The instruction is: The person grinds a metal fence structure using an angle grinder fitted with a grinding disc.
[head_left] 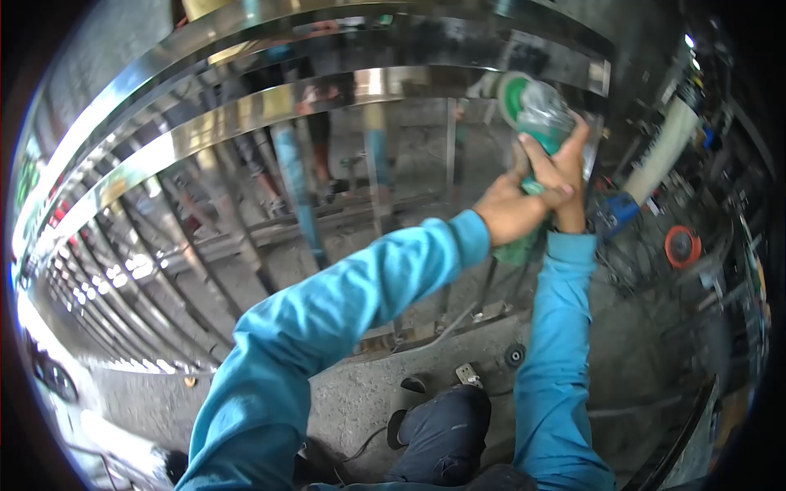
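1. At the far left, curved bands of polished stainless steel railing (246,114) sweep up and across, mirror-bright, with thinner bars fanning below them.
2. Your left hand (509,211) reaches in from a bright blue sleeve (352,295). Its fingers are curled fully closed around the lower body of the green angle grinder (532,110).
3. The grinder is raised at upper centre-right, with its round disc end against the right end of a steel band. It looks rigid and fairly heavy, with a hard and probably smooth casing. The soundest hold is likely on the body, well below the disc.
4. Your right hand (569,176) wraps the grinder just above the left hand and touches it, with its fingers closed tight around the casing.
5. Farther right, an orange round object (681,245) lies on the concrete floor (639,344), well apart from both hands.
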`<state>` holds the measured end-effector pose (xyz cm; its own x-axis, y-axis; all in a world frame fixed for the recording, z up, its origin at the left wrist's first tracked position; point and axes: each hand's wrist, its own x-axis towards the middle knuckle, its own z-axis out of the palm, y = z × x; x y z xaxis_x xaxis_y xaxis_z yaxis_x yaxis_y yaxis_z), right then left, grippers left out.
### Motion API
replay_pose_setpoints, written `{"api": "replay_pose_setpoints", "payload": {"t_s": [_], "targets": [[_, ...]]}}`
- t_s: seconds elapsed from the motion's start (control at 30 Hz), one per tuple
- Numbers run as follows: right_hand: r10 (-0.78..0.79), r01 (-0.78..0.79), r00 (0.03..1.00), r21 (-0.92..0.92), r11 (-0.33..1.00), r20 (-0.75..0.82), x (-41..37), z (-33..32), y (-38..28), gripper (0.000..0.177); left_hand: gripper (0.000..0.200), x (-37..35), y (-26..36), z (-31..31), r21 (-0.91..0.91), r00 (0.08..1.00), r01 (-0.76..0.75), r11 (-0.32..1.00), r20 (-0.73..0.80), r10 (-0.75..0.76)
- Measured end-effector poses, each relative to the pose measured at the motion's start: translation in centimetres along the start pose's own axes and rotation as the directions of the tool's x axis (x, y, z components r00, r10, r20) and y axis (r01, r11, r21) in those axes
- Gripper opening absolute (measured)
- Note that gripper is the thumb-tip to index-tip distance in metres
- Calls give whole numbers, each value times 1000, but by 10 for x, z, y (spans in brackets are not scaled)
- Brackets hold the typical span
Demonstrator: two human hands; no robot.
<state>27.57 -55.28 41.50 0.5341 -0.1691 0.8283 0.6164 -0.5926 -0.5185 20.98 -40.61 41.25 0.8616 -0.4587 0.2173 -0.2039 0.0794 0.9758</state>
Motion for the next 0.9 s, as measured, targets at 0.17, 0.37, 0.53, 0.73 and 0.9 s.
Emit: {"api": "replay_pose_setpoints", "payload": {"t_s": [0.17, 0.37, 0.53, 0.73, 0.9], "targets": [[-79, 87, 989, -63, 994, 123, -36, 25, -69, 75, 98, -55, -18, -19, -121, 982, -145, 982, -139, 128], [-120, 127, 918, 6, 992, 377, -84, 106, -206, 74, 93, -166, -20, -91, -239, 907, -242, 940, -400, 132], [-317, 335, 764, 74, 939, 562, -119, 185, -301, 79, 72, -253, -23, -178, -484, 882, -286, 827, -471, 29], [-504, 618, 579, 58, 784, 640, -146, 279, -401, 82, 61, -346, 5, -275, -552, 852, -408, 727, -517, 85], [-526, 697, 452, 83, 712, 721, -169, 355, -477, 82, 69, -402, 7, -344, -582, 795, -516, 629, -598, 99]]}}
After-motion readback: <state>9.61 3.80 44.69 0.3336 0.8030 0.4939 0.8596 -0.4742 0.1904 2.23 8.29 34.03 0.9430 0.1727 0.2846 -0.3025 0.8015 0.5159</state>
